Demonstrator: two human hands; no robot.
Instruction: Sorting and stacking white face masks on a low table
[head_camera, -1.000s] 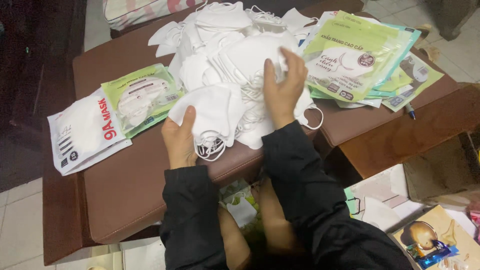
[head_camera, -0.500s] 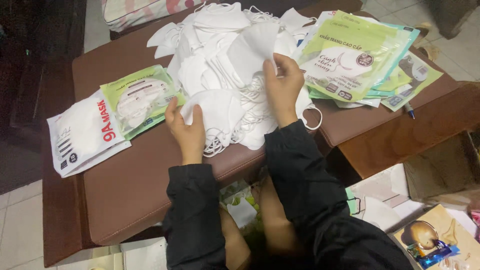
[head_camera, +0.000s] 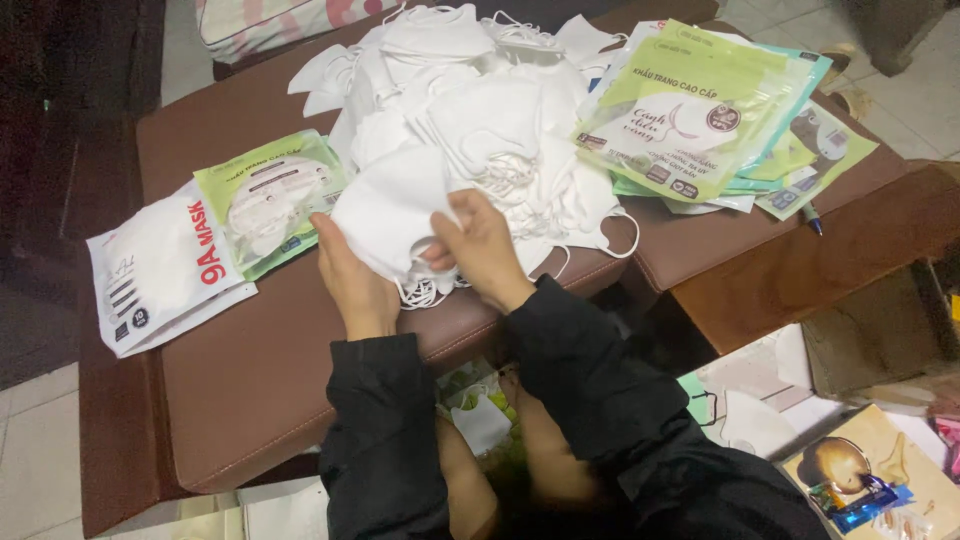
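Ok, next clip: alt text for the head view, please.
Both hands, the left hand and right hand, grip a small stack of white face masks at the near edge of a big loose pile of masks on a brown padded surface. Printed mask packets lie left and right.

A brown padded tabletop (head_camera: 250, 370) fills the frame's middle. On it lie a pile of white masks (head_camera: 470, 120) at upper centre, a white packet (head_camera: 160, 265) and a green packet (head_camera: 275, 195) at left, and a stack of green packets (head_camera: 700, 110) at upper right.
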